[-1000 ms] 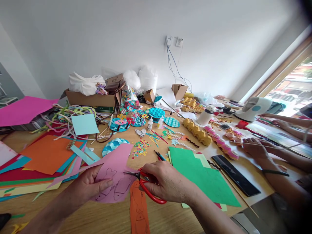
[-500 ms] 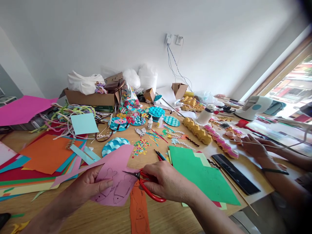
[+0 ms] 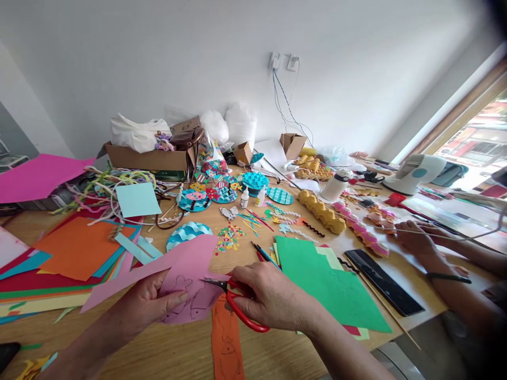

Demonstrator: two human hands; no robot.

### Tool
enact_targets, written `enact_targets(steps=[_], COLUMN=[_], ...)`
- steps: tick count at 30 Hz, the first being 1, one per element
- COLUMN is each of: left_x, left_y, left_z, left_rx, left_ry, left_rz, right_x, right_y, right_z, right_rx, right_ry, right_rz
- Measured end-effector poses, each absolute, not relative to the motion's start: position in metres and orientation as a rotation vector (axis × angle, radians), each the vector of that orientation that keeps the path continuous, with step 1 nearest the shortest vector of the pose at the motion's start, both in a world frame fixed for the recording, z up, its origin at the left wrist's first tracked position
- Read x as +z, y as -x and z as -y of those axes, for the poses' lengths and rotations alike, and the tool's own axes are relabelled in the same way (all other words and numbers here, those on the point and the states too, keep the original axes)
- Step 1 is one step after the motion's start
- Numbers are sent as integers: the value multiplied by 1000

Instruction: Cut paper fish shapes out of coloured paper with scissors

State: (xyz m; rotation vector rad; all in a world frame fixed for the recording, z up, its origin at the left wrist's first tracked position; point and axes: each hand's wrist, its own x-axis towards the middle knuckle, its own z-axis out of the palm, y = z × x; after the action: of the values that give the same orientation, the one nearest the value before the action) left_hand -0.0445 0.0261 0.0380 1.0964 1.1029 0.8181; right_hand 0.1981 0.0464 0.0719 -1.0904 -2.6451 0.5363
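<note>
My left hand [image 3: 158, 295] pinches a sheet of pink paper [image 3: 194, 258] between thumb and fingers. Pencil outlines, fish-like in shape, are drawn on the lower part of the sheet. Red-handled scissors [image 3: 247, 316] are gripped in my right hand [image 3: 269, 295], their dark blades lying at the sheet's right part, over the drawings. Below the blades, an orange paper strip [image 3: 227, 345] with drawn fish lies on the table. Green paper [image 3: 325, 285] sits just right of my right hand, with pencils [image 3: 265, 254] at its left edge.
Stacked coloured paper [image 3: 83, 248] covers the left. Confetti [image 3: 229, 237], glue bottles [image 3: 244, 198] and blue paper plates [image 3: 255, 182] occupy the middle. A black phone [image 3: 384, 282] and a thin stick [image 3: 390, 311] lie right. Another person's hands [image 3: 415, 237] are at the far right.
The lower part of the pink sheet has tilted and moved slightly up, so its drawings look foreshortened. My left hand has shifted slightly right. The scissors remain at the sheet.
</note>
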Motion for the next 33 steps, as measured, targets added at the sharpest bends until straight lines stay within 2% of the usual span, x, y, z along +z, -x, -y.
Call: enact_targets(steps=[13,26,33], left_x=[43,38,39], left_y=[44,40,38], left_z=[-26,-25,-26], left_rx=[677,806,759], left_ry=[-1018,-1111,-1109], left_rz=[-1030,-1123,-1105], right_x=[79,74,74], right_y=[-201,-198,-199], right_z=[-49,-46,-46], right_rx=[440,496,537], right_ry=[1041,1074,1059], right_rz=[2783,2683,2687])
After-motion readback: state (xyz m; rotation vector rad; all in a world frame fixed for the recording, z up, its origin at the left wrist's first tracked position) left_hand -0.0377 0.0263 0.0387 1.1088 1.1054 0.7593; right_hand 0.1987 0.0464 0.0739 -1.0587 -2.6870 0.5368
